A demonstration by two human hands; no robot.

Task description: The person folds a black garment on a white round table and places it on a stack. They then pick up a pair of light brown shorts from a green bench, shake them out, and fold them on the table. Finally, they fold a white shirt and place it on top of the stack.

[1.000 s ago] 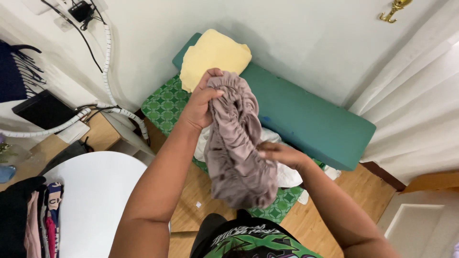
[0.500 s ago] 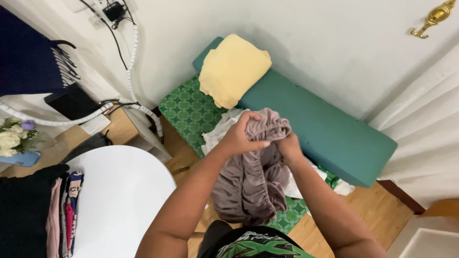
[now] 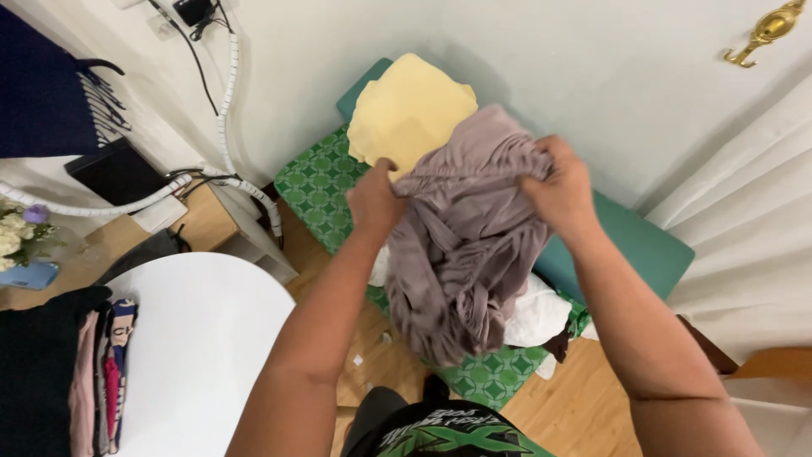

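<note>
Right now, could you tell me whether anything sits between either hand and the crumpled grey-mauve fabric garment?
Nothing does: the left hand and right hand both grip the crumpled grey-mauve fabric garment directly at its top edge.

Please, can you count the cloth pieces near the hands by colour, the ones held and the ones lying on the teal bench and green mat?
Grey-brown: 1, the garment held up by the left hand and right hand
Yellow: 1, folded cloth on the teal bench
White: 1, crumpled cloth on the green mat
Total: 3
</note>
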